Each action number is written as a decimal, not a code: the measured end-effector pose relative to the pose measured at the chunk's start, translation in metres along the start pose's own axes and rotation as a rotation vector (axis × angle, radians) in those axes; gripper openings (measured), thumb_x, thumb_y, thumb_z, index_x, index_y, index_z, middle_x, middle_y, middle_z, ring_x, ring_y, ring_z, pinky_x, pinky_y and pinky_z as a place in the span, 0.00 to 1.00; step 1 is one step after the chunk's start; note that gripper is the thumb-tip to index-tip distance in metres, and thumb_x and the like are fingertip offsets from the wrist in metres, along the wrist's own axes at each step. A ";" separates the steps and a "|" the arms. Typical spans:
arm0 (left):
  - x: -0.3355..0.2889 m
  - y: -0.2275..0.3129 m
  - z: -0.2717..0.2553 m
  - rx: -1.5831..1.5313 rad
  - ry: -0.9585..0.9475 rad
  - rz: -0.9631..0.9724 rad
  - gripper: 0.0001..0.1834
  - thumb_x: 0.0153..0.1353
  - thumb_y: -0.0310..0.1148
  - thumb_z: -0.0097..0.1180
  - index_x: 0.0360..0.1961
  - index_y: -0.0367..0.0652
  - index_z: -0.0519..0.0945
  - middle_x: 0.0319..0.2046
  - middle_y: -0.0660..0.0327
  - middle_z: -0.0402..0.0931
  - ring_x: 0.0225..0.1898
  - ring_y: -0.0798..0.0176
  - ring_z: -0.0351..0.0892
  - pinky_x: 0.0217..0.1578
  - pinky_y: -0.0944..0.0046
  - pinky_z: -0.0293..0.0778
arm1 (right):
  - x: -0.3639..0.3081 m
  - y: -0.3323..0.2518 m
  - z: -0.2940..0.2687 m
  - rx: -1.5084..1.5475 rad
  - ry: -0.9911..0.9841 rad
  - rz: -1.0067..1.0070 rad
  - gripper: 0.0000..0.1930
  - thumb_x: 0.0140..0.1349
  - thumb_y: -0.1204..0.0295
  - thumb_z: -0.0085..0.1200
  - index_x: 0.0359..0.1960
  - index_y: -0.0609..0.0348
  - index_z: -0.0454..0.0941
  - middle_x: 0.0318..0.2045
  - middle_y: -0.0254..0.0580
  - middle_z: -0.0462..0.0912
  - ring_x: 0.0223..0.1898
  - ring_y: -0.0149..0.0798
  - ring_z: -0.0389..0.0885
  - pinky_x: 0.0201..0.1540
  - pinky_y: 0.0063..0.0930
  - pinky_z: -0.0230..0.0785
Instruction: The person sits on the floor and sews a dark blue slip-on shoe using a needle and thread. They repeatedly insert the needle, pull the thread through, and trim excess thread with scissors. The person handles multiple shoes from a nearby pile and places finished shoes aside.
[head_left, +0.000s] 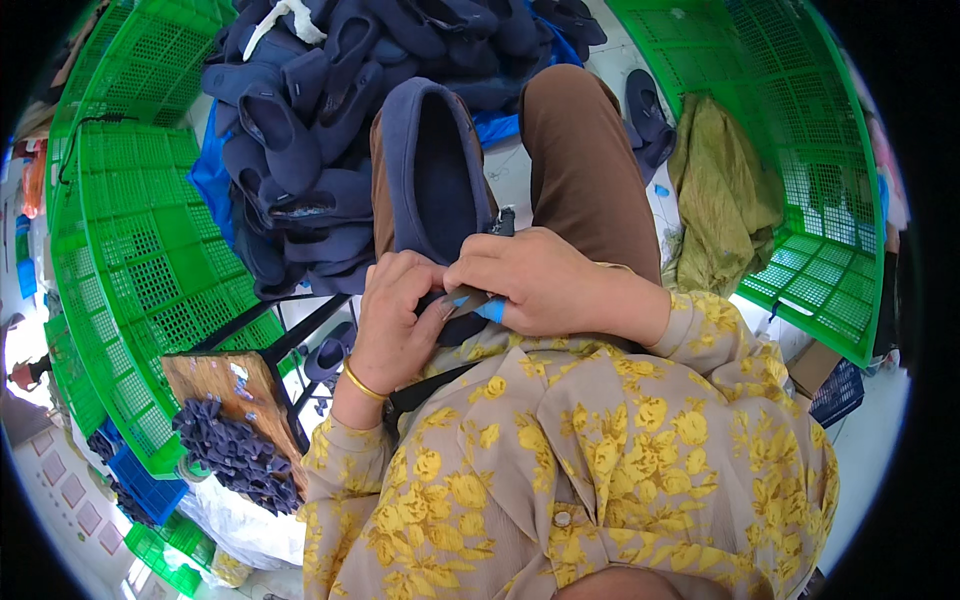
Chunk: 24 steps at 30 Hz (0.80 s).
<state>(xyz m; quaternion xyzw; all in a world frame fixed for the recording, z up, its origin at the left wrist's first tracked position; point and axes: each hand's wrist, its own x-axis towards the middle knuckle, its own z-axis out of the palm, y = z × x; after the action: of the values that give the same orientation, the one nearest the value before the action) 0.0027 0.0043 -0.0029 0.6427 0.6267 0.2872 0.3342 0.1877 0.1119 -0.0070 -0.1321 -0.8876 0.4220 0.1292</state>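
On my feed, the near end of the navy shoe point(436, 175) is lost beneath the left hand point(398, 305) and the right hand point(540, 282). There, the right hand hides part of a blade point(465, 300); I think the blue wrap point(492, 310) belongs to it, but the join is covered. A dark bit point(504, 221) close beside the shoe is too small to name. The shoe blocks most of the left knee point(382, 205) behind it. The top edge cuts off the shoe pile point(345, 105) beyond the shoe and the green crate point(800, 130) well to its right.

Shoe point(438, 185) ahead, crates point(130, 225) flanking, probable gap between knees point(582, 140)
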 end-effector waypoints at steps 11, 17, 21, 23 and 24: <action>0.003 -0.005 -0.001 -0.004 -0.025 0.029 0.08 0.50 0.26 0.63 0.34 0.43 0.80 0.32 0.61 0.74 0.39 0.54 0.71 0.40 0.59 0.63 | -0.001 -0.010 0.002 -0.183 -0.089 -0.021 0.15 0.49 0.76 0.59 0.41 0.54 0.75 0.32 0.39 0.77 0.26 0.48 0.80 0.28 0.39 0.73; 0.002 -0.007 -0.003 -0.044 -0.028 0.013 0.09 0.50 0.25 0.62 0.34 0.42 0.80 0.31 0.60 0.74 0.38 0.53 0.72 0.40 0.58 0.64 | -0.002 -0.007 0.007 -0.332 -0.008 -0.152 0.11 0.49 0.74 0.57 0.36 0.54 0.74 0.31 0.37 0.75 0.25 0.46 0.79 0.27 0.38 0.71; 0.002 -0.005 0.004 0.030 0.032 -0.014 0.08 0.48 0.24 0.61 0.33 0.42 0.79 0.30 0.59 0.72 0.37 0.52 0.70 0.39 0.57 0.64 | 0.000 -0.002 0.008 -0.355 0.136 -0.327 0.11 0.47 0.76 0.56 0.34 0.54 0.73 0.32 0.37 0.74 0.27 0.44 0.78 0.28 0.36 0.70; 0.001 -0.007 0.010 0.065 0.072 0.002 0.08 0.48 0.25 0.61 0.32 0.43 0.79 0.30 0.59 0.72 0.36 0.51 0.70 0.38 0.57 0.63 | 0.002 -0.010 0.007 -0.232 0.248 -0.296 0.12 0.45 0.79 0.55 0.34 0.54 0.72 0.34 0.37 0.76 0.27 0.44 0.77 0.28 0.34 0.69; 0.001 -0.006 0.012 0.097 0.102 0.023 0.08 0.48 0.25 0.62 0.32 0.43 0.79 0.30 0.58 0.72 0.36 0.51 0.69 0.38 0.57 0.63 | 0.005 -0.020 0.001 -0.117 0.357 -0.249 0.13 0.45 0.80 0.55 0.34 0.54 0.72 0.35 0.38 0.77 0.27 0.44 0.77 0.27 0.33 0.69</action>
<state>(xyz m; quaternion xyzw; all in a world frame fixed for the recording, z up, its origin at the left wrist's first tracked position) 0.0089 0.0042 -0.0153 0.6499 0.6487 0.2924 0.2671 0.1802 0.1012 0.0088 -0.1016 -0.8832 0.3204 0.3272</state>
